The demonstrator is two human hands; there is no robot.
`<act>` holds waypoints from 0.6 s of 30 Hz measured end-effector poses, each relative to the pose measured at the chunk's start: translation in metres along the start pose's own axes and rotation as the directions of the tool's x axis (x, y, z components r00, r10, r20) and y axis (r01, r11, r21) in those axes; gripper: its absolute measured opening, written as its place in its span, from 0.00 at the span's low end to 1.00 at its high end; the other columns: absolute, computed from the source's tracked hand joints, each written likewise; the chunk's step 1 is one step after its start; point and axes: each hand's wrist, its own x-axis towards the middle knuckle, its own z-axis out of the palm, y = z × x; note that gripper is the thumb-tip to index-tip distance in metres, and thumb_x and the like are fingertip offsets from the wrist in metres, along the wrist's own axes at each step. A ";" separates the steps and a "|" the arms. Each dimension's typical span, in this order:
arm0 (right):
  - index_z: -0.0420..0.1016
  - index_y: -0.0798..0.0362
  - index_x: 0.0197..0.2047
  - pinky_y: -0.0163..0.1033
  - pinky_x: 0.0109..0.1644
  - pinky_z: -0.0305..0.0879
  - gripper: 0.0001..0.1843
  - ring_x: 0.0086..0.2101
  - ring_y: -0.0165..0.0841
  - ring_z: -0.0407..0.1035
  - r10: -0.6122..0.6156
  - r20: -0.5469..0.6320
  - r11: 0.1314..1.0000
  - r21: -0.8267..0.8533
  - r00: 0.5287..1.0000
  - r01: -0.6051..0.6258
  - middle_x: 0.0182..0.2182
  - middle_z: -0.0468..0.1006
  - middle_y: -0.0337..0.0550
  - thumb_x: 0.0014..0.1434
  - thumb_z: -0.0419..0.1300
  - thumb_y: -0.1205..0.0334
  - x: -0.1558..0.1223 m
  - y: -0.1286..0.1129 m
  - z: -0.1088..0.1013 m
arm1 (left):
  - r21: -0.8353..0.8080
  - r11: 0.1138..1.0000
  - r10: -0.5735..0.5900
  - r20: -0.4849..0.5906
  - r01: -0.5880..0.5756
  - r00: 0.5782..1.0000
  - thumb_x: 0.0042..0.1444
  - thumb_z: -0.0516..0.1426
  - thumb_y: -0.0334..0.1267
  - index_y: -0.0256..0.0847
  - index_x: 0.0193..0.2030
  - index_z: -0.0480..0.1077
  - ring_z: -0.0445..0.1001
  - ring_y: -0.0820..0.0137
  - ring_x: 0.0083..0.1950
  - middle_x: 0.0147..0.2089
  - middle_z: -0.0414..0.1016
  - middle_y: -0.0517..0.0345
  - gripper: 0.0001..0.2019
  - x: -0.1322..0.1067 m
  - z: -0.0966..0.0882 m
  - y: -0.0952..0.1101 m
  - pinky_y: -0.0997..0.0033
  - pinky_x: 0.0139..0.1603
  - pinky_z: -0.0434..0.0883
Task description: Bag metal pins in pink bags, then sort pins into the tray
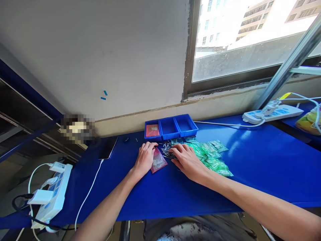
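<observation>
"Red plastic bag (159,162), the one at our left hand (144,156): is it secure?"

"It lies flat on the table (263,164), its upper left edge at our fingers. We can't tell whether they pinch it or merely rest there; if only resting, it could slide."

"And our right hand (187,160)?"

"Its fingers bend over the loose metal pins (165,148); we can't see whether any are gripped. Raking too hard might scatter them or push some beneath the bag."

"What of the green-tinted bags (213,154)?"

"They heap close beside that hand, so a sideways sweep could drag some along, or lose pins among them."

"Further out?"

"The blue three-compartment tray (187,125) stands just behind the pins, a second red bag (152,130) in its left compartment. A careless reach may knock it askew."

"Anything leftward?"

"The phone (109,149). Its white cable (91,185) runs down near our left forearm; snagging it could pull the phone."
</observation>
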 end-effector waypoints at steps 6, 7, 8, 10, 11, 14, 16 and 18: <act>0.69 0.47 0.61 0.54 0.54 0.66 0.17 0.52 0.48 0.66 -0.002 -0.005 1.000 0.007 1.000 0.002 0.56 0.73 0.52 0.71 0.58 0.66 0.000 0.000 0.001 | -0.093 0.995 0.030 -0.074 -0.037 0.997 0.72 0.52 0.29 0.46 0.56 0.74 0.75 0.61 0.51 0.51 0.76 0.52 0.13 0.000 0.001 0.001 0.58 0.55 0.72; 0.69 0.47 0.62 0.54 0.54 0.66 0.17 0.52 0.48 0.66 0.000 -0.006 1.000 0.010 1.000 0.000 0.57 0.73 0.52 0.71 0.58 0.66 0.000 0.001 0.001 | -0.134 0.990 0.039 -0.097 -0.051 0.995 0.72 0.52 0.29 0.45 0.56 0.73 0.75 0.62 0.51 0.51 0.75 0.53 0.13 0.001 0.001 0.002 0.59 0.56 0.73; 0.69 0.47 0.62 0.54 0.55 0.66 0.17 0.52 0.48 0.66 0.000 -0.010 1.000 0.017 1.000 0.000 0.57 0.73 0.52 0.72 0.58 0.66 0.000 0.000 0.001 | -0.176 0.982 0.046 -0.120 -0.067 0.992 0.73 0.51 0.29 0.45 0.56 0.73 0.76 0.63 0.51 0.51 0.75 0.53 0.13 0.001 0.000 0.003 0.61 0.56 0.73; 0.69 0.47 0.62 0.55 0.55 0.67 0.17 0.53 0.48 0.66 0.002 -0.028 0.999 0.036 1.000 -0.001 0.58 0.73 0.53 0.72 0.59 0.63 0.000 0.000 0.000 | -0.243 0.965 0.059 -0.164 -0.098 0.985 0.74 0.50 0.31 0.46 0.56 0.72 0.77 0.65 0.51 0.52 0.73 0.53 0.13 0.001 -0.003 0.007 0.64 0.56 0.74; 0.69 0.47 0.62 0.56 0.56 0.67 0.17 0.53 0.48 0.66 0.004 -0.038 0.999 0.049 0.999 -0.002 0.58 0.73 0.53 0.72 0.59 0.62 0.000 0.000 -0.001 | -0.259 0.958 0.078 -0.187 -0.125 0.979 0.75 0.50 0.31 0.46 0.56 0.72 0.77 0.66 0.52 0.51 0.73 0.54 0.12 0.001 -0.005 0.009 0.64 0.57 0.74; 0.70 0.44 0.63 0.57 0.57 0.65 0.16 0.55 0.48 0.65 -0.010 -0.048 0.995 0.096 0.999 0.014 0.59 0.73 0.51 0.74 0.57 0.59 0.001 -0.003 -0.004 | -0.271 0.934 0.158 -0.272 -0.233 0.949 0.75 0.50 0.33 0.47 0.56 0.72 0.76 0.66 0.54 0.51 0.72 0.54 0.12 -0.001 -0.010 0.016 0.64 0.59 0.73; 0.71 0.43 0.61 0.57 0.58 0.64 0.13 0.56 0.47 0.65 -0.046 -0.037 0.987 0.152 0.998 0.051 0.59 0.73 0.50 0.76 0.55 0.59 0.002 -0.005 -0.008 | -0.276 0.914 0.213 -0.294 -0.296 0.932 0.75 0.51 0.33 0.47 0.58 0.71 0.76 0.67 0.54 0.52 0.72 0.53 0.12 -0.003 -0.013 0.020 0.64 0.59 0.74; 0.73 0.42 0.58 0.57 0.59 0.64 0.11 0.58 0.46 0.65 -0.081 -0.039 0.968 0.234 0.996 0.088 0.61 0.73 0.48 0.76 0.55 0.58 0.003 -0.007 -0.011 | -0.272 0.899 0.257 -0.312 -0.345 0.915 0.75 0.51 0.31 0.47 0.59 0.71 0.76 0.69 0.53 0.51 0.71 0.54 0.13 -0.006 -0.014 0.023 0.67 0.57 0.74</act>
